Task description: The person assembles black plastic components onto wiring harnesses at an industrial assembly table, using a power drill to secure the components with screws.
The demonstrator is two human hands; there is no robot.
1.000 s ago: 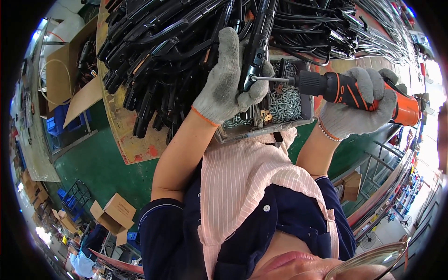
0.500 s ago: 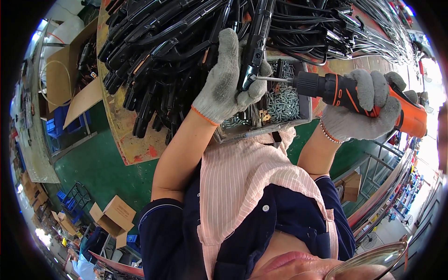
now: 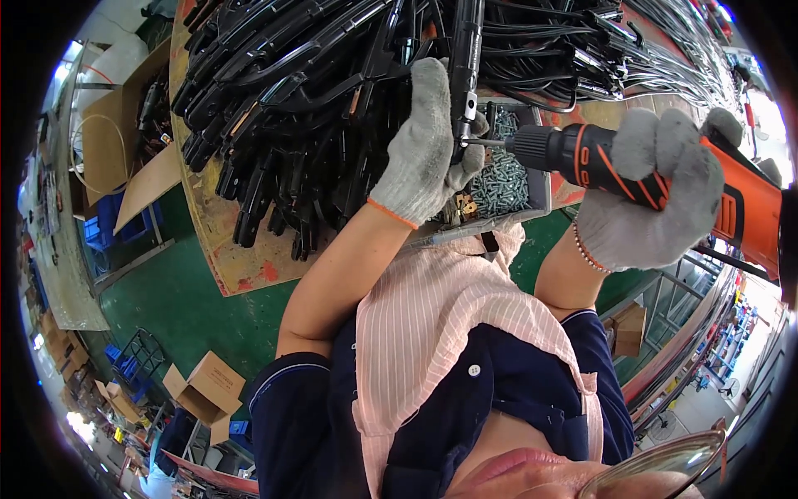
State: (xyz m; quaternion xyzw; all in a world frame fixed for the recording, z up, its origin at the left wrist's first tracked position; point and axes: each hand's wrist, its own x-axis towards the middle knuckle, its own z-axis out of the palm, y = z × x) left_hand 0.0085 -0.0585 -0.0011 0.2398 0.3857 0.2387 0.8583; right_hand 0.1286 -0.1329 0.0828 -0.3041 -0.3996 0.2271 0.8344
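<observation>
My left hand [image 3: 413,170], in a grey knit glove, grips the near end of a long black plastic handle-like part [image 3: 467,62]. Its fingers wrap around the part, thumb pointing away from me. In my right hand [image 3: 657,208], also gloved, is an orange and black electric screwdriver [image 3: 604,158] held level, pointing left. The thin bit reaches the part's near end, at a small shiny screw between my left fingers. Just beneath lies a grey bin [image 3: 540,185] holding many small silvery screws [image 3: 503,179] and a few brass pieces [image 3: 465,205].
A big heap of similar black parts [image 3: 287,100] covers the worn table [image 3: 208,241]. Bundled grey cables [image 3: 665,50] lie at the far right. An open carton [image 3: 112,137] stands left of the table; another carton [image 3: 208,387] sits lower left, above the green floor [image 3: 166,299].
The black part has turned in my left hand and stands more upright, a little nearer the right. The screwdriver has shifted slightly left at its tip, its rear end swinging toward me.
</observation>
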